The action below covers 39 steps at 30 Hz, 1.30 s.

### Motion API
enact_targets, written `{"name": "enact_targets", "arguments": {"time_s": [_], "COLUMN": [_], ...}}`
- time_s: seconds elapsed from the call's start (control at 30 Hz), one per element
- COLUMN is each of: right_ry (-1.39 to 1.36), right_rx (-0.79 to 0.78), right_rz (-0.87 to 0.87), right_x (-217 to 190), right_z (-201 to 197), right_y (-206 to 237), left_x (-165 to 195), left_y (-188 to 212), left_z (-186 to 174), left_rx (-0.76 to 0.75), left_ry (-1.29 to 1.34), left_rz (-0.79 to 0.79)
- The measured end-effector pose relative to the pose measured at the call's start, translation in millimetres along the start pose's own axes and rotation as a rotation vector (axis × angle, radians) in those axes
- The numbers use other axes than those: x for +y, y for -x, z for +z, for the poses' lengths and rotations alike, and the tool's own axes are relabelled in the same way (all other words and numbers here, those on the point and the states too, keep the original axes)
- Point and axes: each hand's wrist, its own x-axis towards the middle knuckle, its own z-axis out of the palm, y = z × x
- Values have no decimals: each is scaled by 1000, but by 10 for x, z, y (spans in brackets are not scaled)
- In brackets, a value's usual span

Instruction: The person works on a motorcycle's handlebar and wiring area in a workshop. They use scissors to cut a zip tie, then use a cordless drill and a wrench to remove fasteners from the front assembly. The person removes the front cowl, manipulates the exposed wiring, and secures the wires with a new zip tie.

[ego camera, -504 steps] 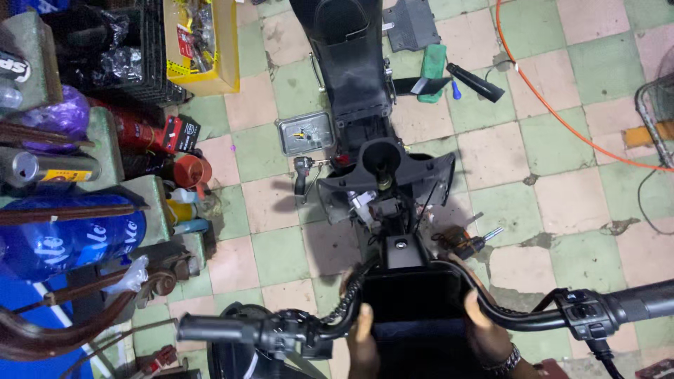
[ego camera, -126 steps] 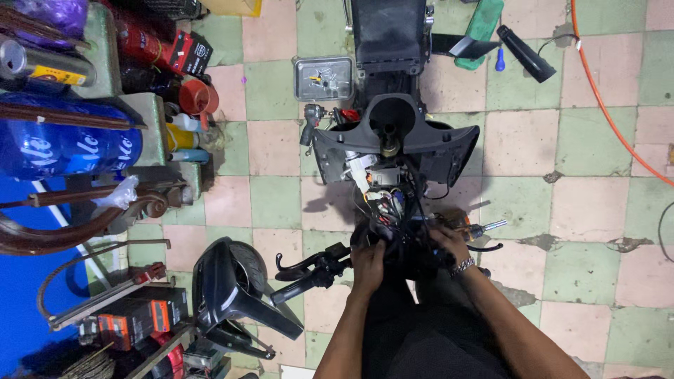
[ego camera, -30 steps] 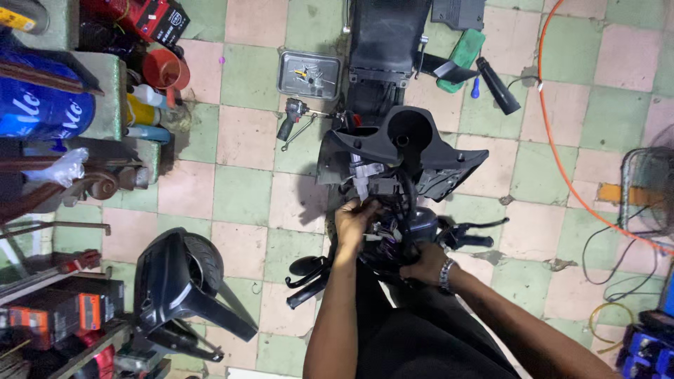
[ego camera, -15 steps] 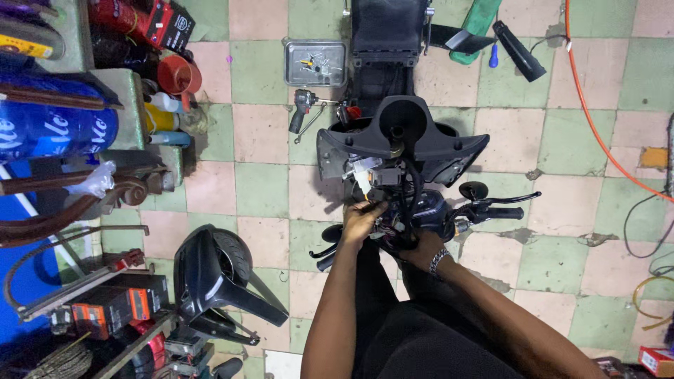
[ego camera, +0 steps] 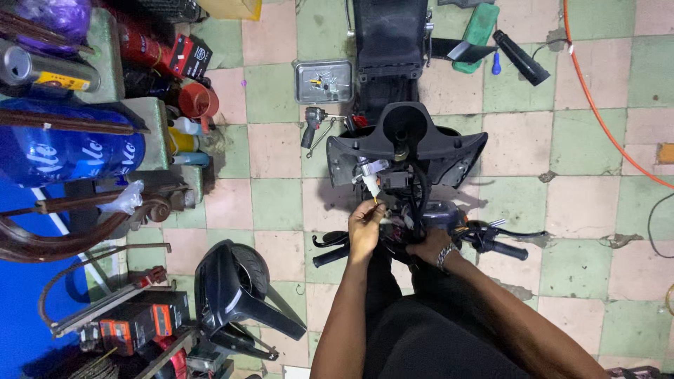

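**Scooter front end stripped, wiring in hand**

While the black front panel (ego camera: 407, 140) of the scooter stands bare, with its round steering opening exposed, the work sits among the cables just below it. The left hand (ego camera: 365, 228) pinches a thin wire with a small pale connector (ego camera: 372, 184) hanging above the fingertips; the grip is narrow, thumb against forefinger. The right hand (ego camera: 428, 247), a metal bracelet at the wrist, is curled low in the black wire bundle (ego camera: 415, 203); what it grips cannot be told, as the cables hide the fingers.

Judged from the layout, stripping is largely done: 1 glossy black moulded cover (ego camera: 235, 291) lies off on the floor to the left, and the handlebar (ego camera: 491, 242), with rubber grip and levers, sits low across the person's lap line. The wiring looks unfinished, with connectors loose and open.

Materials:
- Floor (ego camera: 583, 133): worn square tiles, green and pink, chipped at the joints.
- Metal tray (ego camera: 324, 81): dull, rectangular, holding small parts, near the scooter's left side.
- Orange cable (ego camera: 597, 105): thin, smooth, curving across the tiles at right.
- Blue drum (ego camera: 63, 154): glossy plastic, lying on its side on the shelf at left.
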Motion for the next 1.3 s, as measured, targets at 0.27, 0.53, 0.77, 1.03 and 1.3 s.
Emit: {"name": "enact_targets", "arguments": {"time_s": [0.27,0.53,0.77,1.03,1.3], "right_ry": [-77,-160,76,98,312], "right_rx": [-100,14,-42,-119,-36], "right_rz": [149,140,169,202,21], "right_x": [-160,-170,-202,-288,-275], "right_z": [-80,-22,-109,-294,-144], "right_y": [33,51,29,-12,-61], "left_x": [273,78,69,101,-218], "left_y": [-212,-260,-335,-353,77], "left_z": [1,45,264,637,259], "left_rx": [-21,-168,-89,-88,375], "left_ry": [545,764,1015,1489,1449], "left_rz": [-254,-305,-346,-46,-176]}}
